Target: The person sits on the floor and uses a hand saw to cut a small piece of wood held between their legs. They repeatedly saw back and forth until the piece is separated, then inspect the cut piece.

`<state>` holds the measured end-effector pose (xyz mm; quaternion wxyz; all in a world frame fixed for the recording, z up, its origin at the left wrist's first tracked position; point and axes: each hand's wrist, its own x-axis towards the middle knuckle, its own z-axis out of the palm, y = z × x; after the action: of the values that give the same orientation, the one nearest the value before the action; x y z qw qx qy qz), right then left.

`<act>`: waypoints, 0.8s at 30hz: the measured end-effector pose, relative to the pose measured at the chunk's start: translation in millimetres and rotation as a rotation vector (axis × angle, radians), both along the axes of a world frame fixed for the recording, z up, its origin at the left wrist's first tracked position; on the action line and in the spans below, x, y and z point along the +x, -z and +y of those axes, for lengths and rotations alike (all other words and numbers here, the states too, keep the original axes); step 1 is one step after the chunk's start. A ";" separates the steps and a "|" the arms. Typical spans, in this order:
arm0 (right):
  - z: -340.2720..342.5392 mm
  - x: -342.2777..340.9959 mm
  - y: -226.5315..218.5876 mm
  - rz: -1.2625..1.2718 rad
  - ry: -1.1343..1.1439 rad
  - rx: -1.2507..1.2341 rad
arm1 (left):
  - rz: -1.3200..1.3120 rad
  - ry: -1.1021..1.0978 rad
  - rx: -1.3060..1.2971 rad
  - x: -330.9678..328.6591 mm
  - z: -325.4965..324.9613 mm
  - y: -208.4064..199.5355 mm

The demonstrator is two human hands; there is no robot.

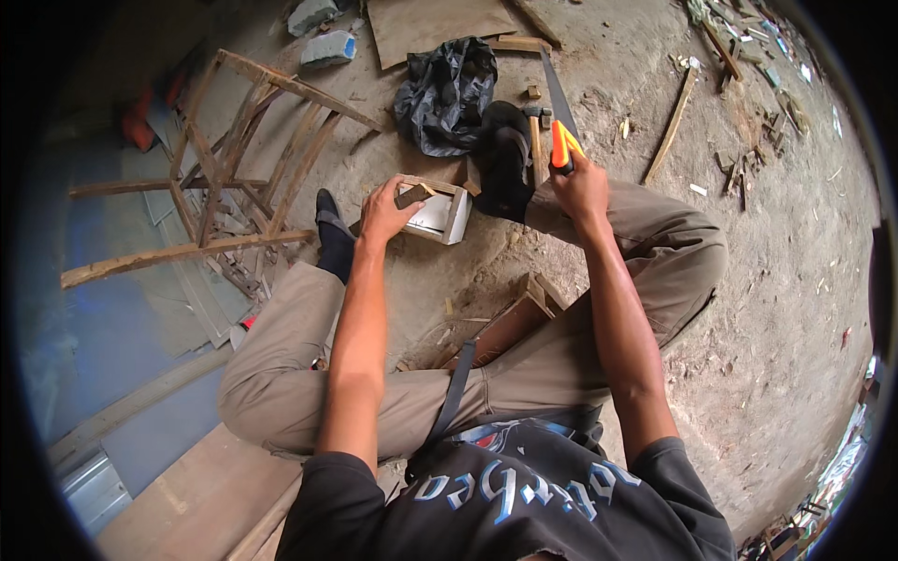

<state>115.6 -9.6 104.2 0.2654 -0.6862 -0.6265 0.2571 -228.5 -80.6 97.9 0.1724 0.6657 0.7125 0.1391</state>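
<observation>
My right hand (582,192) is wrapped round the orange and black handle of a handsaw (557,93). The saw's blade points away from me, above the ground. My left hand (378,217) is closed on a short wood block (414,195), its pale cut end facing right. Beneath that block sits a small box-like wooden frame (456,221) with a whitish inside. Whether the block touches the frame, I cannot tell. A hammer (536,150) with a wooden handle lies beside my right foot, left of the saw handle.
A rickety wooden frame (210,168) stands at the left. Ahead are a crumpled black plastic bag (447,98), a flat board (426,28) and concrete chunks (327,49). A wood strip (672,126) and scraps litter the right. A brown wooden piece (510,327) lies between my legs.
</observation>
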 end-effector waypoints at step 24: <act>6.8 -24.7 -26.6 0.295 0.101 -0.143 | 0.089 -0.046 -0.010 37.6 1.5 15.9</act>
<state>90.9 -2.9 130.7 0.3175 -0.6887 -0.5258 0.3852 -190.9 -79.2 82.0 0.1403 0.6537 0.7355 0.1097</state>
